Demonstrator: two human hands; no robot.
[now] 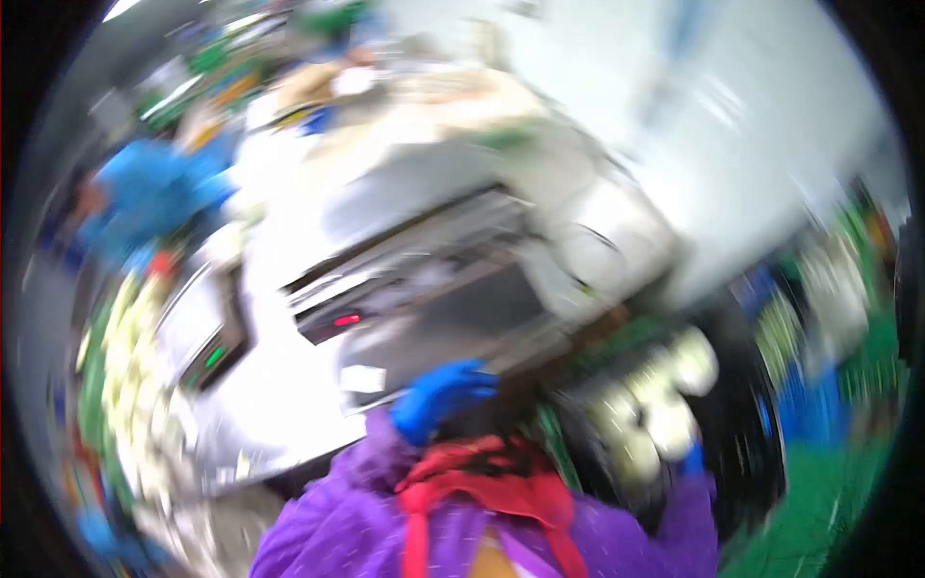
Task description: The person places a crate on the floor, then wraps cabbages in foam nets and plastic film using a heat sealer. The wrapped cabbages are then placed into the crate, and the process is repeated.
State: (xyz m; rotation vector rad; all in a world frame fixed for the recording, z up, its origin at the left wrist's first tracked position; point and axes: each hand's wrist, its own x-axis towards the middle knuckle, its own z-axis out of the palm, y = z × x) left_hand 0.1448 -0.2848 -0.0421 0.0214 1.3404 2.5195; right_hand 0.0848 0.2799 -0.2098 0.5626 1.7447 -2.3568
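My left hand, in a blue glove, is over the near edge of a metal machine with a small red display. Its fingers stretch to the right, blurred, with nothing visible in them. At the right, my right hand, also blue-gloved, is down beside pale round vegetables in a black crate. Its fingers are hidden, so its grip does not show. Motion smears the whole view, and the kind of vegetable cannot be made out.
A device with a green display, perhaps a scale, stands on the white table. Long pale vegetables are heaped at the left. A person in blue is across the table. More crates and produce blur at the right.
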